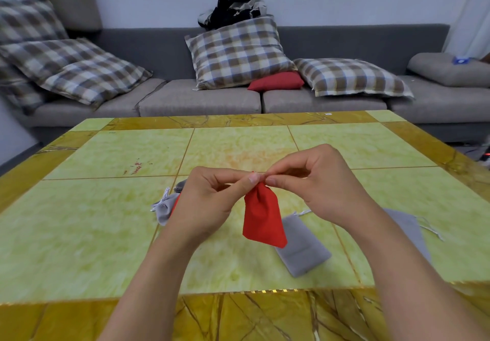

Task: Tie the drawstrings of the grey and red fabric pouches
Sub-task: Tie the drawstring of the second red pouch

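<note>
A red fabric pouch (262, 218) hangs above the table with its neck gathered at the top. My left hand (212, 203) pinches the neck and drawstring from the left. My right hand (315, 181) pinches the drawstring from the right, fingertips almost touching the left ones. A grey pouch (302, 250) lies flat under the red one. Another grey pouch (408, 229) shows partly behind my right forearm, its white strings loose. A cinched grey pouch (165, 208) lies behind my left hand, with a sliver of red beside it.
The yellow-green tiled table (106, 221) has a brown marble border. Behind it stands a grey sofa (201, 99) with plaid cushions, a red cushion (277, 81) and a dark bag on the backrest.
</note>
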The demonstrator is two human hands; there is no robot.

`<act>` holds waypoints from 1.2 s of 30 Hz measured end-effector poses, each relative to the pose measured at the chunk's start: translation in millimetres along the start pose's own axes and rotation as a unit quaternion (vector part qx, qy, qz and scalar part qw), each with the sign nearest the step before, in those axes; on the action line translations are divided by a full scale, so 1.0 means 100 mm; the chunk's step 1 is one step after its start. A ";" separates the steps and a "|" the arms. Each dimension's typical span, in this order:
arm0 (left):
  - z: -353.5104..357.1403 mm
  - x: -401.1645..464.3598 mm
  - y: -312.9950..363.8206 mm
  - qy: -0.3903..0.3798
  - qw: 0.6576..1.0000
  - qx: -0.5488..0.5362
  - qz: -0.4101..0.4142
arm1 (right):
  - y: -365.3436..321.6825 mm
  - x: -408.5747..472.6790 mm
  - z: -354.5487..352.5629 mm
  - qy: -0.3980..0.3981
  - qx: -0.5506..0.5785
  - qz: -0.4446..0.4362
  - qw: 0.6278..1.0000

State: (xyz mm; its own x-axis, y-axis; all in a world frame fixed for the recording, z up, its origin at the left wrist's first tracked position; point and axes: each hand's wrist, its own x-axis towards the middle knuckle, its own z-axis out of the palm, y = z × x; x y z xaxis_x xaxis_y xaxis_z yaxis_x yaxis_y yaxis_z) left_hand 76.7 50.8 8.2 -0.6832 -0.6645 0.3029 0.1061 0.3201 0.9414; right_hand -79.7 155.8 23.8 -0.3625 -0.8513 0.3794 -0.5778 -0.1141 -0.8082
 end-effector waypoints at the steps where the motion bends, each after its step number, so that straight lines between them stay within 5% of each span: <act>1: 0.00 0.00 0.00 0.002 1.000 0.018 0.002 | -0.01 0.00 0.01 0.004 0.000 -0.004 1.000; 18: -0.02 -0.01 -0.03 -0.110 0.974 0.194 -0.023 | 0.00 -0.03 0.04 -0.120 -0.151 0.000 0.981; 26: 0.00 -0.01 0.13 -0.021 0.986 -0.127 -0.105 | -0.07 -0.02 -0.01 -0.107 0.184 0.027 0.977; 36: 0.06 -0.01 0.18 0.009 0.961 -0.216 -0.171 | -0.10 -0.01 -0.01 -0.107 0.184 0.016 0.977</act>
State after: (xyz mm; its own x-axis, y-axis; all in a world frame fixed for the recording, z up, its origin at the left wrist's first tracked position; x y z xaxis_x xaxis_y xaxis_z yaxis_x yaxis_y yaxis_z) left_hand 75.1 61.4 24.2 -0.7197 -0.6934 -0.0357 0.1707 -0.2266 0.9589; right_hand -74.1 158.7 32.1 -0.1920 -0.9404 0.2807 -0.2524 -0.2291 -0.9401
